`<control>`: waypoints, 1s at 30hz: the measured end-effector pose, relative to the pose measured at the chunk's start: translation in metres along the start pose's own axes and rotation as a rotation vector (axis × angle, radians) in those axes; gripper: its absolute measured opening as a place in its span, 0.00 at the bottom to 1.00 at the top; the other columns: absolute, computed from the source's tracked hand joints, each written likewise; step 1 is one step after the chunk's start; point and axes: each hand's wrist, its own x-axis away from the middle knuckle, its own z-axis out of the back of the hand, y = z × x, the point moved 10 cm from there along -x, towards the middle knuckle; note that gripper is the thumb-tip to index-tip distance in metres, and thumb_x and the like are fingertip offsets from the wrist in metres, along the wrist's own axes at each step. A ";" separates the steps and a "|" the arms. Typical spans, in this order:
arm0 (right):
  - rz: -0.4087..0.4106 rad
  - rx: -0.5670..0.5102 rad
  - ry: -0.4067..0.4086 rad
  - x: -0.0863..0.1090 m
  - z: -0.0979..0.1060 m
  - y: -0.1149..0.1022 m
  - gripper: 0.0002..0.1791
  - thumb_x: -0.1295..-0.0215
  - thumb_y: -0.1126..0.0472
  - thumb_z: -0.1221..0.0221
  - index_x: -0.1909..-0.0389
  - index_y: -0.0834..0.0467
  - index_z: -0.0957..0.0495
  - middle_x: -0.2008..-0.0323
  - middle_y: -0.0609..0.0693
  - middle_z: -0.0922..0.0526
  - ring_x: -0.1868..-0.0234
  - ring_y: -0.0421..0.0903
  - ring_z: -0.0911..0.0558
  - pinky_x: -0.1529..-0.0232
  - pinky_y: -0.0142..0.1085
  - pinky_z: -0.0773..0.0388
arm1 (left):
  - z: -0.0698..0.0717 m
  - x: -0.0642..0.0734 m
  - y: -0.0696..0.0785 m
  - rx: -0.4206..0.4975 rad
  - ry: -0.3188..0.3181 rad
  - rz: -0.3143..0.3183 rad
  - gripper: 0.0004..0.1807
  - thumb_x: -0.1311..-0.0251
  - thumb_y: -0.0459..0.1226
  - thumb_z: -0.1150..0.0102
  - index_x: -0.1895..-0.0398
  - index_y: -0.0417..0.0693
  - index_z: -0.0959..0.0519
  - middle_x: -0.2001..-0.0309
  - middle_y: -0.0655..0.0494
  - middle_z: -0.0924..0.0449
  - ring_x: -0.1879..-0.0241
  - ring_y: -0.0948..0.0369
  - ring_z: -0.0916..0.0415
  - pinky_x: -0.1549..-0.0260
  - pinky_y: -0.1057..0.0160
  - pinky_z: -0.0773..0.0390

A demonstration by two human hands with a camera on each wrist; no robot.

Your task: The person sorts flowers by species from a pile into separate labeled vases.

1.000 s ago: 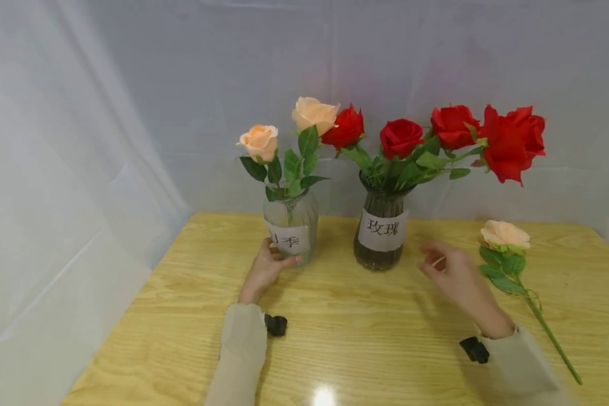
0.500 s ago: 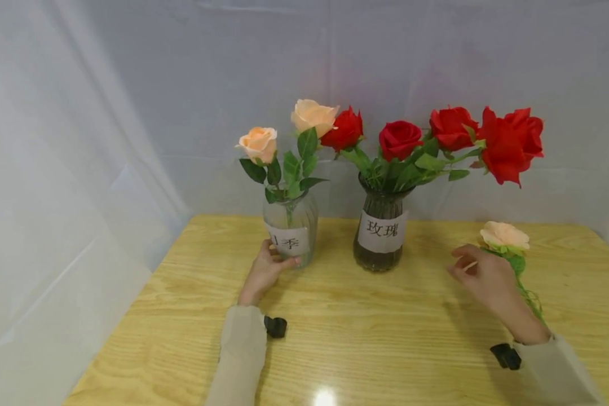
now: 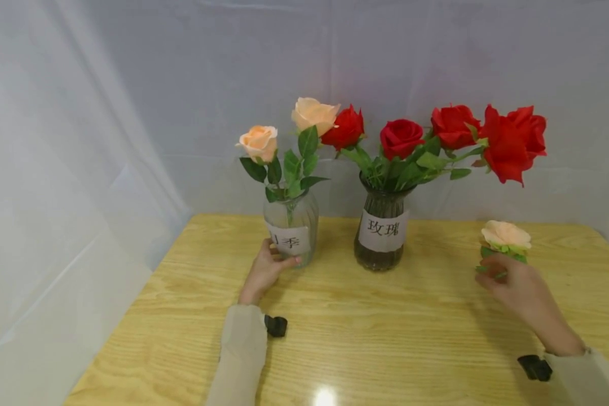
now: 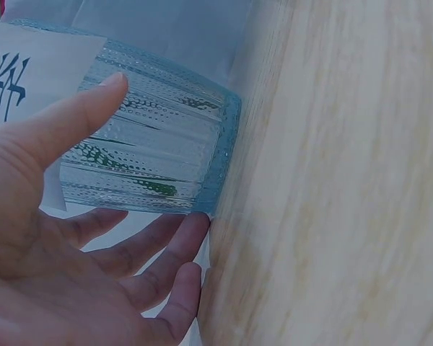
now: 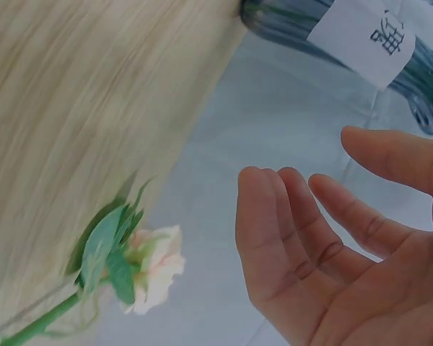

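My left hand (image 3: 264,270) holds the lower part of a clear ribbed glass vase (image 3: 312,220), thumb in front and fingers around the far side; in the left wrist view the thumb lies across the ribbed glass (image 4: 166,137). Two peach roses (image 3: 259,142) stand in this vase. My right hand (image 3: 525,293), fingers loosely bent, hovers over a peach rose (image 3: 504,235) lying on the table and hides its stem in the head view. The right wrist view shows nothing in that hand, with the lying rose (image 5: 159,267) apart from it.
A dark glass vase (image 3: 380,260) with a white label holds several red roses (image 3: 401,138) and stands right of the clear vase. The wooden table (image 3: 360,338) ends at a pale curtain (image 3: 208,84) behind. Its left edge slopes down beside white cloth.
My right hand has moved right, from beside the dark vase to above the lying peach rose, with nothing in it. The left hand has stayed on the clear vase.
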 end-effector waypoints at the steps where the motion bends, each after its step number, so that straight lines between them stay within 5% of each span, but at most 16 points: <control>1: -0.004 0.003 -0.003 0.001 0.001 0.003 0.17 0.32 0.66 0.37 0.50 0.75 0.24 0.64 0.66 0.17 0.67 0.61 0.15 0.75 0.41 0.22 | 0.000 0.000 0.000 -0.002 0.002 0.001 0.45 0.38 0.36 0.31 0.25 0.33 0.47 0.34 0.29 0.35 0.36 0.37 0.32 0.41 0.42 0.28; 10: -0.019 0.046 -0.005 0.010 0.012 0.021 0.17 0.32 0.67 0.37 0.49 0.75 0.25 0.64 0.67 0.17 0.67 0.62 0.15 0.78 0.37 0.24 | -0.001 0.001 0.001 -0.002 -0.003 0.001 0.46 0.38 0.36 0.31 0.25 0.32 0.48 0.33 0.29 0.36 0.36 0.37 0.32 0.40 0.42 0.28; 24: -0.136 0.146 -0.021 0.024 0.025 0.060 0.19 0.31 0.66 0.38 0.55 0.82 0.29 0.69 0.72 0.19 0.73 0.64 0.18 0.77 0.50 0.21 | 0.000 -0.002 0.003 -0.004 -0.009 0.004 0.47 0.38 0.37 0.31 0.24 0.33 0.50 0.32 0.29 0.38 0.35 0.37 0.33 0.39 0.42 0.28; 30: -0.196 0.159 -0.063 0.029 0.025 0.070 0.22 0.30 0.65 0.40 0.53 0.83 0.32 0.68 0.74 0.20 0.78 0.55 0.18 0.80 0.45 0.23 | 0.000 -0.003 0.004 -0.009 -0.003 0.009 0.47 0.38 0.37 0.31 0.24 0.34 0.50 0.32 0.29 0.38 0.35 0.37 0.34 0.40 0.42 0.28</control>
